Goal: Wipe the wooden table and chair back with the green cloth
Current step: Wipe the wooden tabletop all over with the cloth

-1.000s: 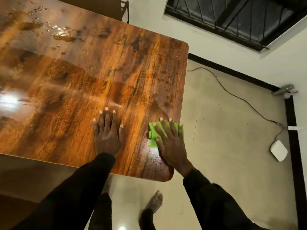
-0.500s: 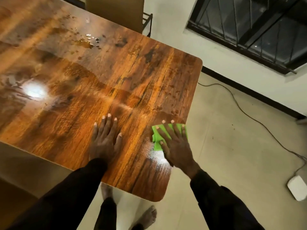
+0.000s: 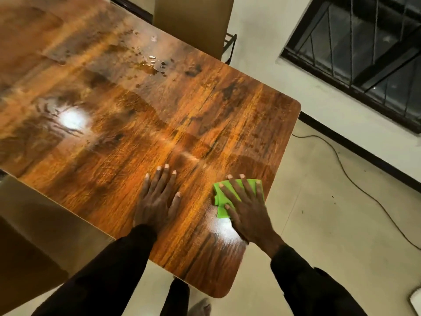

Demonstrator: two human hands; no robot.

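The right hand (image 3: 248,210) presses the folded green cloth (image 3: 219,199) flat with fingers spread, near the wooden surface's (image 3: 136,137) right edge. The left hand (image 3: 159,201) rests beside it, palm down, fingers straight and lightly fanned. The wipe should go best with even pressure in long overlapping strokes toward the droplets (image 3: 152,65) beading at the far side near the chair back (image 3: 193,21). The glossy surface mirrors a light; beyond lie a pale floor (image 3: 319,224), a trailing cable (image 3: 355,181) and a barred window (image 3: 364,49).
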